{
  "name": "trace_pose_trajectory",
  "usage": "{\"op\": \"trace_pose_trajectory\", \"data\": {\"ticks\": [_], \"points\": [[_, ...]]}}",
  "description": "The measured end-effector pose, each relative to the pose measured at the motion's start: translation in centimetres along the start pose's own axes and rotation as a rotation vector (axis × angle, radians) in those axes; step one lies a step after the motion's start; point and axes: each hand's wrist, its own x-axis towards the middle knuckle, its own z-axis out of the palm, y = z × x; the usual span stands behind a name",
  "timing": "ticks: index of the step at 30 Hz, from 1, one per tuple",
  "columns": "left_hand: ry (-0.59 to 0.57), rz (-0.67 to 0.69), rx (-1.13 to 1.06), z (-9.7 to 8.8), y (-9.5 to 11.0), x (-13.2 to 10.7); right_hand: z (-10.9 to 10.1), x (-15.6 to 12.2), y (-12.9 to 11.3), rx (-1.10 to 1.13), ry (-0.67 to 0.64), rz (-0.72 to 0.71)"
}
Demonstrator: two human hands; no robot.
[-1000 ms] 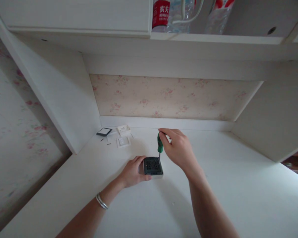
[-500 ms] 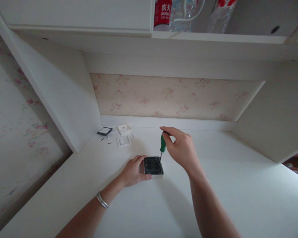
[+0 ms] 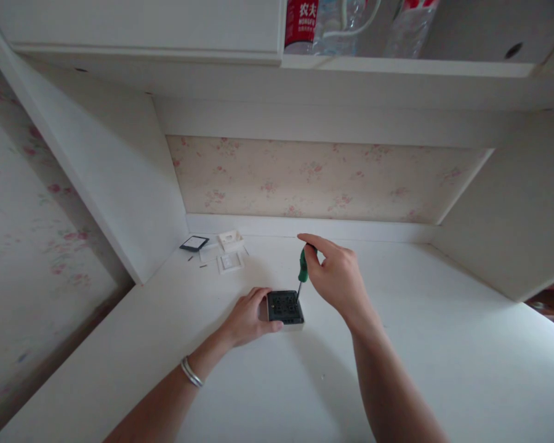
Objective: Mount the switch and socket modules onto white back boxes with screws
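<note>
A square wall socket (image 3: 285,307), with a black face on a white box, lies flat on the white desk. My left hand (image 3: 249,319) grips it from the left side, fingers at the back edge and thumb at the front edge. My right hand (image 3: 332,267) is closed around the green handle of a screwdriver (image 3: 303,267). The screwdriver stands nearly upright, and its tip meets the right side of the black face. The screw under the tip is too small to make out.
Back left on the desk (image 3: 420,357) are a black frame (image 3: 194,243), a white box (image 3: 230,240), a white frame (image 3: 230,262) and two small dark screws (image 3: 204,266). An overhead shelf (image 3: 410,66) holds plastic bottles (image 3: 300,27). Side panels (image 3: 106,160) close in the desk.
The screwdriver handle and the fingers of my right hand have shifted very slightly. My left hand and the socket stay in place.
</note>
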Motion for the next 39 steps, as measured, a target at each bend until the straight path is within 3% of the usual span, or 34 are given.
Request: {"op": "trace_pose_trajectory", "data": {"ticks": [11, 24, 30, 39], "points": [[0.015, 0.010, 0.005, 0.16, -0.12, -0.01, 0.64, 0.11, -0.17, -0.017, 0.002, -0.050], [0.012, -0.004, -0.019, -0.12, 0.61, 0.09, 0.50, 0.03, -0.33, -0.022, -0.044, -0.005], [0.046, 0.015, -0.041, 0.08, 0.57, 0.06, 0.62, 0.10, -0.56, -0.062, -0.001, -0.083], [0.061, 0.008, -0.054, 0.27, 0.35, 0.10, -0.11, 0.06, -0.24, -0.168, -0.023, -0.019]]}}
